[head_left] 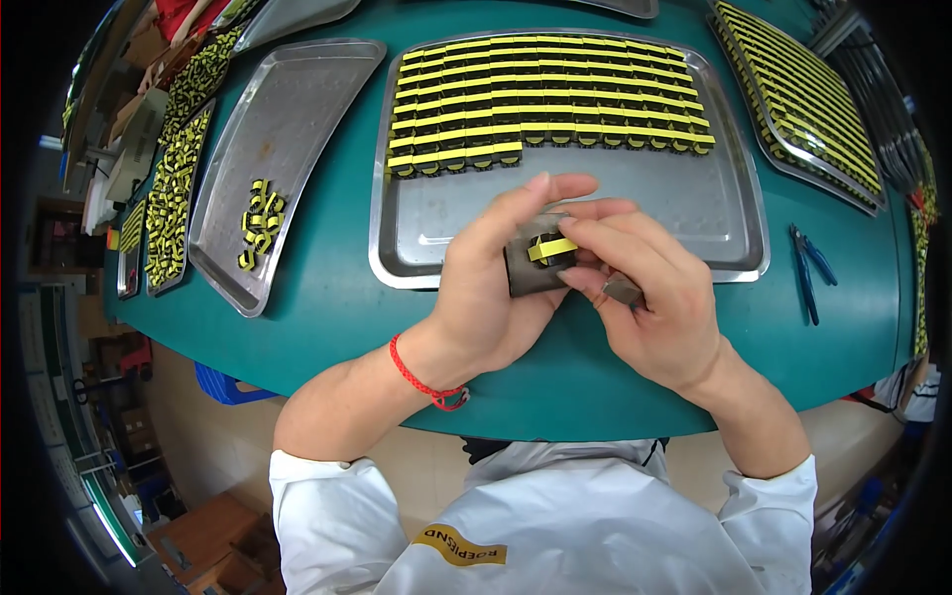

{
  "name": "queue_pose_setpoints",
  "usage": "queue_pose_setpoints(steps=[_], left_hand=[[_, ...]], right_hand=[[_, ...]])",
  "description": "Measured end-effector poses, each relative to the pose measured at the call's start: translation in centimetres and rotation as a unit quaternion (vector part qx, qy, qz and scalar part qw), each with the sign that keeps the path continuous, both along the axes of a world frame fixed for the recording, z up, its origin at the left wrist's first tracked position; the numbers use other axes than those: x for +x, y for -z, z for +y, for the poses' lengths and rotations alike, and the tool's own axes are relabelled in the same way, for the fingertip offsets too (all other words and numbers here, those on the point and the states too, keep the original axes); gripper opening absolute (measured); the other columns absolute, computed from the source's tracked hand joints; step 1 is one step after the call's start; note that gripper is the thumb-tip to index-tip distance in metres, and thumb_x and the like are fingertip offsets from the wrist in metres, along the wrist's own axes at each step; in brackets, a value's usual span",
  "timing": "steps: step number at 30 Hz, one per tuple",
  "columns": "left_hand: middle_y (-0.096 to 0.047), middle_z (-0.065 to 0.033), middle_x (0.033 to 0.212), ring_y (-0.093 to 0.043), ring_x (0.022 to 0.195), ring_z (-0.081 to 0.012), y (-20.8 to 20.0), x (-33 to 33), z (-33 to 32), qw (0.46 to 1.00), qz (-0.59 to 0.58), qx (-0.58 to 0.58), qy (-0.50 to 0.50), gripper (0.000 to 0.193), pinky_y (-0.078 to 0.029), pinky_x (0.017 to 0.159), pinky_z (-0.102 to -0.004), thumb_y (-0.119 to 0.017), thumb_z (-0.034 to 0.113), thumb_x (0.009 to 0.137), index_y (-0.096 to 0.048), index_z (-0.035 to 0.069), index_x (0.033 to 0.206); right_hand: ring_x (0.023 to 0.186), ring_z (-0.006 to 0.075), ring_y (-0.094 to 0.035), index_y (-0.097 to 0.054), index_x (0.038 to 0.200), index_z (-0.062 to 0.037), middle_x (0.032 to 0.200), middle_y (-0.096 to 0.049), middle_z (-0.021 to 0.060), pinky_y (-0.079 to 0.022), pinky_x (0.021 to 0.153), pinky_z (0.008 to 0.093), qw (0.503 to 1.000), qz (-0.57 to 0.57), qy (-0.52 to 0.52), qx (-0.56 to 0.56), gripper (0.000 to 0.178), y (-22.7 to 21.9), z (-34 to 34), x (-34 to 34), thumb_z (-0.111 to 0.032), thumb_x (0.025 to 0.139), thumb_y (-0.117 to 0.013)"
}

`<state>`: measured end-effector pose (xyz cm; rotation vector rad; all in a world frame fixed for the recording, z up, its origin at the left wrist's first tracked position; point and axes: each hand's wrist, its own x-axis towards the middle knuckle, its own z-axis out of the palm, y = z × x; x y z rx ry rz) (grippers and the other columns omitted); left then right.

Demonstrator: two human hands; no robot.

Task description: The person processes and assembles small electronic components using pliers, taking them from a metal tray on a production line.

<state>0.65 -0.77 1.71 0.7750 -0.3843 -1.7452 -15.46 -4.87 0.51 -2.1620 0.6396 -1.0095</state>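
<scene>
I've got left hand [481, 273] fingers curled round a dark grey block [522, 282]; right hand [662, 297] fingers bent closed on a small grey block [623, 290], tips by the yellow-banded black part [551, 251].

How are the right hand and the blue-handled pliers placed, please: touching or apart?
Apart: the head view plainly shows green tabletop between the right hand and the blue-handled pliers.

A green table [861, 258] — edge bowed — stands over beige floor [223, 446]; brown wooden furniture [213, 535] (kind unclear) sits lower left.
</scene>
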Motion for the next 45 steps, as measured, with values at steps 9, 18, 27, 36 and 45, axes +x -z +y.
queue_pose_setpoints(steps=[9, 18, 27, 36, 45], left_hand=[[-0.056, -0.0249, 0.131, -0.057, 0.119, -0.0366, -0.3, -0.1, 0.0, 1.0, 0.013, 0.016, 0.008, 0.065, -0.044, 0.103, -0.0504, -0.037, 0.051, 0.1, -0.045, -0.003, 0.135], [-0.054, -0.0267, 0.133, -0.055, 0.121, -0.0385, -0.3, -0.4, -0.1, 0.999, 0.026, 0.021, 0.0, 0.066, -0.044, 0.103, -0.0511, -0.036, 0.051, 0.101, -0.043, -0.004, 0.136], [-0.057, -0.0232, 0.129, -0.059, 0.115, -0.033, 0.2, 0.2, 0.1, 1.0, 0.015, -0.017, -0.008, 0.051, -0.047, 0.101, -0.0468, -0.049, 0.031, 0.1, -0.042, -0.001, 0.138], [-0.063, -0.0206, 0.118, -0.056, 0.125, -0.0356, 1.3, -0.1, 0.3, 0.846, -0.335, -0.4, -0.112, 0.054, -0.038, 0.111, -0.0451, -0.053, -0.01, 0.09, -0.033, -0.002, 0.14], [-0.063, -0.0233, 0.117, -0.055, 0.127, -0.04, 1.6, 0.2, 0.3, 0.733, -0.461, -0.494, -0.085, 0.062, -0.019, 0.119, -0.053, -0.046, -0.016, 0.084, -0.032, 0.0, 0.143]], right_hand=[[0.09, 0.0289, -0.069, -0.067, 0.108, 0.0007, 0.102, -0.07, 0.0166, -0.058, 0.067, 0.0323, 0.999, 0.003, 0.025, -0.021, 0.031, 0.3, 0.1, 0.2, 0.007, 0.078, -0.073], [0.079, 0.0232, -0.068, -0.067, 0.11, 0.0001, 0.101, -0.07, 0.0154, -0.055, 0.063, 0.0291, 0.999, 0.017, 0.035, -0.031, 0.033, 0.4, 0.0, 0.2, 0.006, 0.078, -0.074], [0.08, 0.0124, -0.063, -0.054, 0.126, 0.0063, 0.106, -0.067, 0.0139, -0.049, 0.061, 0.0211, 0.994, -0.036, -0.022, 0.098, 0.046, -0.2, -0.1, -0.6, 0.015, 0.082, -0.06], [0.087, 0.01, -0.063, -0.047, 0.12, 0.0033, 0.101, -0.062, 0.0096, -0.052, 0.071, 0.0223, 0.952, -0.107, -0.061, 0.282, 0.034, 0.0, 1.2, -1.2, 0.009, 0.089, -0.058], [0.086, 0.0081, -0.062, -0.048, 0.121, 0.0033, 0.106, -0.06, 0.008, -0.049, 0.066, 0.019, 0.91, -0.117, -0.096, 0.386, 0.041, -0.6, 2.2, -1.2, 0.007, 0.084, -0.064]])
